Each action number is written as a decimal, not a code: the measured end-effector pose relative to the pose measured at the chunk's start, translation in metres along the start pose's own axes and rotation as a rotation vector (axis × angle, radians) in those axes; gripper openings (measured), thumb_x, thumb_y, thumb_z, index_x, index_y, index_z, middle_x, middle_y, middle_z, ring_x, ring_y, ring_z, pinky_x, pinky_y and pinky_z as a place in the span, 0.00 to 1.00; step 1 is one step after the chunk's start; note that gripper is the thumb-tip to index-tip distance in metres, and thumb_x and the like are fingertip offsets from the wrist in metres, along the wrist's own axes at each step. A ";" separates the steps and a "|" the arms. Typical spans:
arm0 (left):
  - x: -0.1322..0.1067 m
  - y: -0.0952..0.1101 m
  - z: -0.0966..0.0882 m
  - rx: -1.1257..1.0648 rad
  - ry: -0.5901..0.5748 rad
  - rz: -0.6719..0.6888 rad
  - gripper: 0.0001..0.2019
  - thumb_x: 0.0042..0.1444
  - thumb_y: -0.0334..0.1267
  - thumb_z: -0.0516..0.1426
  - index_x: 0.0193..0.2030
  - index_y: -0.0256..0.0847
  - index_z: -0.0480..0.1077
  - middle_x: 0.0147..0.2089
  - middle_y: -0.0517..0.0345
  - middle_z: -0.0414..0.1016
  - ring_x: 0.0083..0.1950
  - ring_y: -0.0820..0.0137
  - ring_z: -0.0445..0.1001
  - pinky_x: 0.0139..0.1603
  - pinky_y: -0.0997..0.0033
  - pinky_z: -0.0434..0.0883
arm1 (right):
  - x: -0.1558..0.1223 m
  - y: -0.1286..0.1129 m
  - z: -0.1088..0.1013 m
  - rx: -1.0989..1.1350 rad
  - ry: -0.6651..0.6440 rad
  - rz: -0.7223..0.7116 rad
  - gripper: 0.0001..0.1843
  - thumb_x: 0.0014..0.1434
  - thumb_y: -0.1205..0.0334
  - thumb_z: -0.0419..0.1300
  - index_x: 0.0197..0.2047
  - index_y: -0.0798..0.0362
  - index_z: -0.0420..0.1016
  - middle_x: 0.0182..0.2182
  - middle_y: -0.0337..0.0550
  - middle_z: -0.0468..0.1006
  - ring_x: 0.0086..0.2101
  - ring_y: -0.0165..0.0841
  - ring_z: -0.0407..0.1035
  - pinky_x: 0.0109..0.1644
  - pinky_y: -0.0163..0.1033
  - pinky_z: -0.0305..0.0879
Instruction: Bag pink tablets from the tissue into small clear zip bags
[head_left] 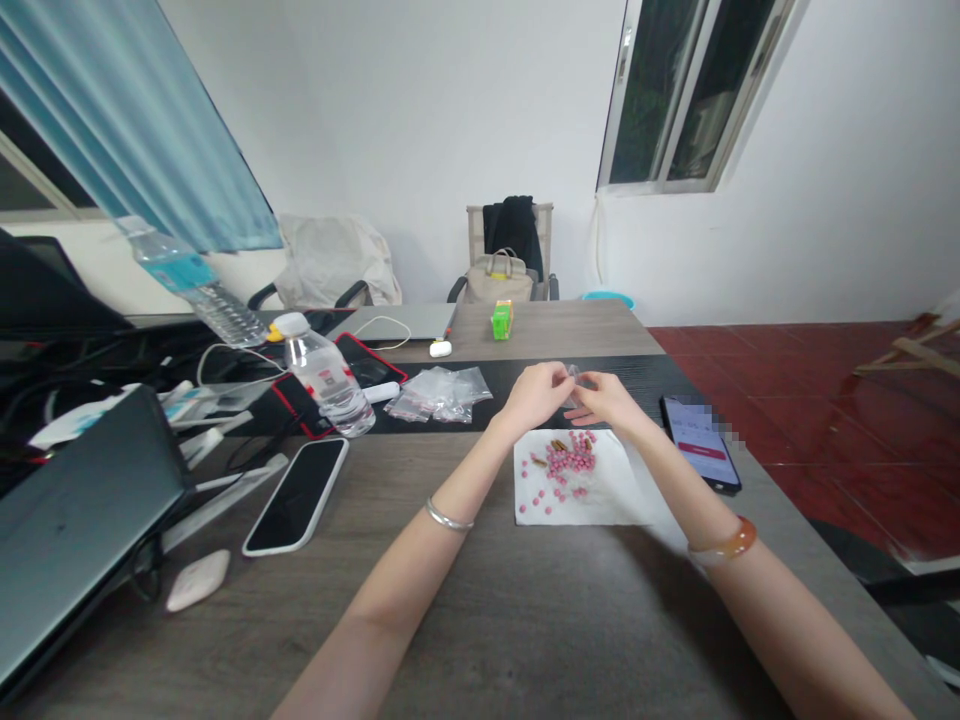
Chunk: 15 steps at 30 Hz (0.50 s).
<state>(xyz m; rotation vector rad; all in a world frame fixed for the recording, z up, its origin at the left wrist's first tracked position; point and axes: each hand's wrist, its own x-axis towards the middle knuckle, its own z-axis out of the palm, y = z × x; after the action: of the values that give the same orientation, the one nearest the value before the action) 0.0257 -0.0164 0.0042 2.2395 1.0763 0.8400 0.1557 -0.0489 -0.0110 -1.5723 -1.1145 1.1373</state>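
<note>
Head view, live: left hand (534,393) and right hand (604,400) pinch a small clear plastic bag (574,387) between their fingertips, just past pink tablets (568,462) heaped on white paper (611,495); the water bottle (334,395) nearby carries a label (320,378) too small to read

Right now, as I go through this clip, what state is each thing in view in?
Left hand: raised, pinching clear bag
Right hand: raised, pinching the same bag
Pink pills: loose on tissue
Right phone: face up, screen lit
Left phone: face up, screen dark
Water bottle: capped
Laptop: closed
</note>
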 end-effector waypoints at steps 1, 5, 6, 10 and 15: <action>0.000 0.002 -0.001 -0.037 -0.023 0.016 0.10 0.54 0.34 0.53 0.24 0.36 0.70 0.22 0.61 0.70 0.26 0.75 0.65 0.29 0.76 0.59 | 0.002 0.002 -0.001 0.015 -0.003 0.001 0.09 0.54 0.70 0.59 0.41 0.61 0.70 0.30 0.50 0.79 0.21 0.32 0.74 0.23 0.37 0.73; 0.003 0.000 -0.004 -0.161 0.011 0.022 0.12 0.55 0.41 0.54 0.25 0.36 0.70 0.25 0.60 0.71 0.29 0.74 0.67 0.34 0.75 0.63 | 0.009 0.008 -0.008 0.093 -0.022 -0.010 0.06 0.55 0.74 0.56 0.36 0.60 0.72 0.30 0.49 0.80 0.24 0.32 0.75 0.28 0.35 0.74; 0.006 -0.004 -0.005 -0.195 0.073 -0.033 0.11 0.55 0.42 0.55 0.27 0.36 0.70 0.28 0.59 0.73 0.32 0.73 0.68 0.38 0.74 0.64 | 0.010 0.009 -0.010 0.124 -0.036 -0.018 0.09 0.56 0.75 0.54 0.38 0.59 0.73 0.32 0.49 0.81 0.25 0.32 0.76 0.31 0.35 0.75; 0.012 -0.025 -0.009 -0.421 0.106 -0.397 0.10 0.55 0.42 0.57 0.35 0.36 0.70 0.38 0.52 0.76 0.42 0.69 0.72 0.44 0.71 0.67 | 0.017 0.016 -0.015 0.386 -0.211 -0.020 0.14 0.56 0.77 0.51 0.43 0.59 0.73 0.35 0.50 0.81 0.32 0.32 0.77 0.40 0.39 0.75; 0.009 -0.044 -0.010 -0.602 -0.161 -0.493 0.10 0.53 0.41 0.59 0.33 0.35 0.73 0.32 0.51 0.78 0.32 0.69 0.77 0.34 0.72 0.70 | 0.026 0.032 -0.016 0.552 -0.355 0.065 0.14 0.56 0.77 0.52 0.43 0.57 0.73 0.34 0.47 0.82 0.34 0.31 0.77 0.45 0.38 0.73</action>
<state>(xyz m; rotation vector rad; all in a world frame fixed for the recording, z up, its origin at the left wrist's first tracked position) 0.0010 0.0174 -0.0156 1.4350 1.0571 0.6435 0.1812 -0.0335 -0.0433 -1.0049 -0.8639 1.6463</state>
